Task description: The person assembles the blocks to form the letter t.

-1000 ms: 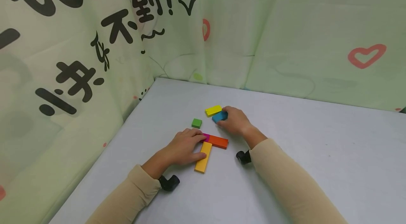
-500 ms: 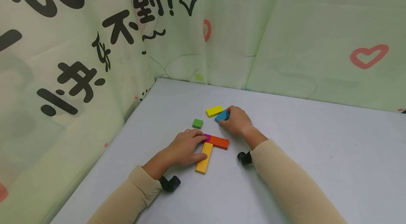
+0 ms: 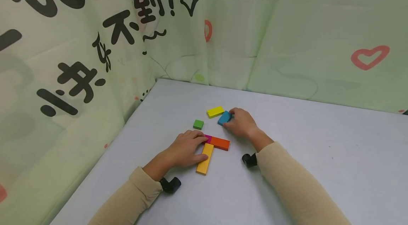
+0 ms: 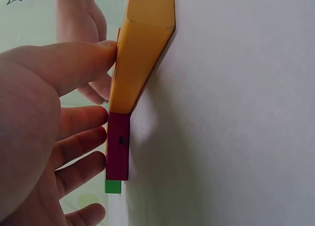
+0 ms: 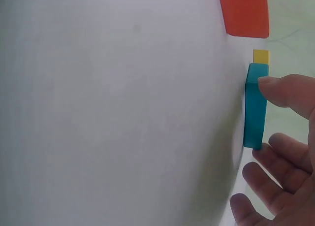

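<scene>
In the head view my left hand (image 3: pixel 186 148) rests on the blocks, thumb on a long orange-yellow block (image 3: pixel 207 150) and fingertips on a magenta block (image 3: pixel 208 138). The left wrist view shows these fingers fairly straight against the blocks' top faces. A red-orange block (image 3: pixel 220 143) lies end to end with the magenta one, and the orange-yellow block runs toward me from them. My right hand (image 3: pixel 242 122) pinches a blue block (image 3: pixel 225 118) between thumb and index finger, one at each end, low over the table. Its other fingers spread loosely in the right wrist view.
Beyond the blue block, to its left, lies a yellow block (image 3: pixel 215 112). A small green block (image 3: pixel 198 124) sits past my left fingertips. The white table (image 3: pixel 302 154) meets a printed pale green curtain (image 3: pixel 306 40) at its back and left edges.
My right hand has shifted the blue block slightly right and turned it, leaving a gap to the yellow block. The left hand and the blocks under it have stayed in place.
</scene>
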Demonstrator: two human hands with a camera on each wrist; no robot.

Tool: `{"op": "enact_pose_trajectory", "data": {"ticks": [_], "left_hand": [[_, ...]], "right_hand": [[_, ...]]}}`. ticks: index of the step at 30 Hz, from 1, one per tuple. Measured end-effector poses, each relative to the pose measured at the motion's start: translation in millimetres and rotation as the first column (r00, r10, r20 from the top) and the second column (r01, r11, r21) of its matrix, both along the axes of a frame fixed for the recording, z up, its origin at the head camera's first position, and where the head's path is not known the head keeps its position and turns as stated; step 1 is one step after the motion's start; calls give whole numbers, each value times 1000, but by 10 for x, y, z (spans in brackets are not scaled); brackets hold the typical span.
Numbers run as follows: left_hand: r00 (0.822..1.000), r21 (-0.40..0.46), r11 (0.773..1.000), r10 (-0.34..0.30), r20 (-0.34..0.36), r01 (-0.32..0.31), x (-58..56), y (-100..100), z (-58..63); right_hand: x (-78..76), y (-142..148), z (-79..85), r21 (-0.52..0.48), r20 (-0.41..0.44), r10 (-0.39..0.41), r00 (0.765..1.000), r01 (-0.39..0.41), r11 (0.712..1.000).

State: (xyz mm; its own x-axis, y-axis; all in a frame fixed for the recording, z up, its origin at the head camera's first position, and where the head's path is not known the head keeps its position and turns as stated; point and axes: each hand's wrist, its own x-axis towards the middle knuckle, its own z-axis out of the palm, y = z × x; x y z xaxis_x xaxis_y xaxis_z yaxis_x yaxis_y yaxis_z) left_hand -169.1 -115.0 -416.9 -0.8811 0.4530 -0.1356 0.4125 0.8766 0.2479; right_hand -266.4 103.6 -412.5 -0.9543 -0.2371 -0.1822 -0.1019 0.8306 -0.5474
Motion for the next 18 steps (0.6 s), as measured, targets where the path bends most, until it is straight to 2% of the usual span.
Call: {"op": "enact_pose_trajectory", "data": {"ticks": [7, 18], "left_hand": [[1000, 2, 1000, -2, -1, 2, -5, -4, -2], [1000, 2, 1000, -3, 6, 3, -8, -5, 8]], "right_hand": [[34, 33, 32, -34, 40, 12, 999, -11, 999], [79, 19, 56, -41, 38, 108, 993, -107, 993]]}}
